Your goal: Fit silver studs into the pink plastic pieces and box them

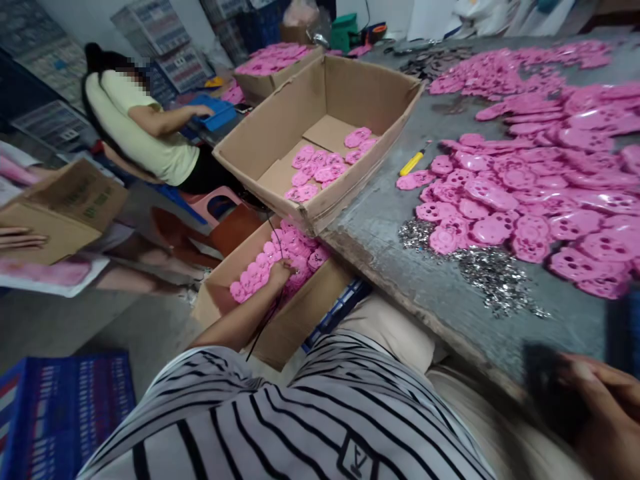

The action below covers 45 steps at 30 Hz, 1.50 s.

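Observation:
My left hand [283, 269] reaches down into a lower cardboard box [213, 300], fingers curled at the pink plastic pieces [256, 270] stacked in it. Whatever lies between those fingers is too small to make out. A thin black cord [258, 339] runs past this hand and forearm. At the bottom right, my right hand [607, 407] is by the table edge, thumb and fingers bent together against a dark, blurred thing [553, 383] I cannot identify. Flat pink plastic pieces [515, 180] with holes lie heaped on the grey table [370, 227].
A larger cardboard box [370, 93], holding several pink pieces, stands at the table corner. Small shiny metal parts [495, 280] and a yellow-handled tool [413, 163] lie nearby. At left are a seated person [150, 133], another person's hand holding a carton [65, 207], and a blue crate [75, 407].

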Motion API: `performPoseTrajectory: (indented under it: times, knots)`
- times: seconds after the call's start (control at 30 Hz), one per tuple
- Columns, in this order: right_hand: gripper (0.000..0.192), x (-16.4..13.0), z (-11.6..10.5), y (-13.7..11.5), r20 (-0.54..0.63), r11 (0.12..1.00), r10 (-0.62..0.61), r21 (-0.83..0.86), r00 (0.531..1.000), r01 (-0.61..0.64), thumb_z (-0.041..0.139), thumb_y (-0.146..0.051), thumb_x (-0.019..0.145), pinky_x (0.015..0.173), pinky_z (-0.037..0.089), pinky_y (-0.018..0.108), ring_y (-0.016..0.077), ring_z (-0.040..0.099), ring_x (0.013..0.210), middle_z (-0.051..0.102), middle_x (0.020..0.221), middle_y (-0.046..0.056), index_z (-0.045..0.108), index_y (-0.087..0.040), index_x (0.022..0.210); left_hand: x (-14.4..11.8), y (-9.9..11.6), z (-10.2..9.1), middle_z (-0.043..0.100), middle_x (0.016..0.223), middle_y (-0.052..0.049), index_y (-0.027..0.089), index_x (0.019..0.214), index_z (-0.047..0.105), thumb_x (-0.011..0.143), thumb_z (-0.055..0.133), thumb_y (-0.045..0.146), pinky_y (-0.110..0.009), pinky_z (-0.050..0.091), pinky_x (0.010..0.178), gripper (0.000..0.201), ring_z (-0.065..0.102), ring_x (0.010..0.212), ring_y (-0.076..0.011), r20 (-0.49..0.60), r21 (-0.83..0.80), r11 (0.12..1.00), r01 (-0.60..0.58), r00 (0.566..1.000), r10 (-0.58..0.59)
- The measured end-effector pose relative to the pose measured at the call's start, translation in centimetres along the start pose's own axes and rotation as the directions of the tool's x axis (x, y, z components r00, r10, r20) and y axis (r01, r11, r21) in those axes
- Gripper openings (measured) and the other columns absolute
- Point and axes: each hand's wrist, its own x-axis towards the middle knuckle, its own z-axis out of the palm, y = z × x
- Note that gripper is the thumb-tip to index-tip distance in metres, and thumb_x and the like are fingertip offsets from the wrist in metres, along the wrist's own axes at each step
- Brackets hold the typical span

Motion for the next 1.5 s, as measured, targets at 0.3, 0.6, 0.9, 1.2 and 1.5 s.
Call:
performPoseTrajectory:
  times: [0.3,0.6,0.9,1.2,1.5]
  knots:
    - [0.021,5.4,3.3,-3.4,0.199,0.944,-0.317,-0.029,0.927,0.329,0.062,-0.044,0.068,0.068,0.048,0.041,0.0231,0.060,0.070,0.069,0.075,0.006,0.068,-0.024,0.071,-0.3,0.6,0.1,0.051,0.056,0.005,0.015,0.085,0.062,0.069,0.066,0.028,-0.025,0.037,0.055,0.021,0.053,0.058,-0.0149,0.042,0.217,0.959,-0.184,0.983,0.179]
    - [0.043,8.6,12.3,-8.7,0.734,0.288,-0.427,-0.443,0.528,0.849,0.052,-0.013,0.079,0.091,0.040,0.049,0.0358,0.047,0.116,0.054,0.133,0.016,0.064,-0.020,0.120,-2.4,2.6,-1.0,0.060,0.066,-0.003,0.018,0.082,0.064,0.067,0.058,0.030,-0.031,0.047,0.071,0.020,0.063,0.078,-0.0251,-0.021,0.298,0.894,-0.334,0.934,0.356]
    - [0.037,9.3,11.0,-8.4,0.752,0.313,-0.459,-0.362,0.473,0.878,0.043,-0.016,0.088,0.091,0.043,0.043,0.0303,0.053,0.108,0.058,0.125,0.018,0.062,-0.014,0.119,-7.4,3.2,-0.3,0.060,0.083,-0.005,0.016,0.108,0.056,0.082,0.051,0.033,-0.027,0.050,0.063,0.032,0.057,0.067,-0.0156,-0.138,0.090,0.551,-0.829,0.538,0.832]
    - [0.034,4.5,6.9,-8.2,0.429,0.911,-0.367,0.347,0.825,0.225,0.065,-0.036,0.074,0.079,0.050,0.036,0.0175,0.061,0.082,0.066,0.093,0.003,0.059,-0.020,0.104,-16.2,12.7,8.3,0.028,0.150,-0.021,0.021,0.150,0.012,0.083,0.063,0.030,-0.049,0.035,0.110,0.084,0.031,0.140,-0.0300,0.009,-0.155,-0.002,-0.988,-0.004,1.000]
    - [0.024,1.4,2.6,-2.7,0.306,0.936,-0.312,-0.065,0.899,0.347,0.060,-0.031,0.080,0.083,0.050,0.042,0.0229,0.062,0.085,0.067,0.094,0.007,0.064,-0.021,0.102,-20.2,13.7,11.2,0.071,0.103,-0.010,0.020,0.114,0.052,0.093,0.044,0.040,-0.027,0.055,0.066,0.030,0.068,0.072,-0.0137,0.328,-0.621,0.501,-0.603,0.380,0.865]
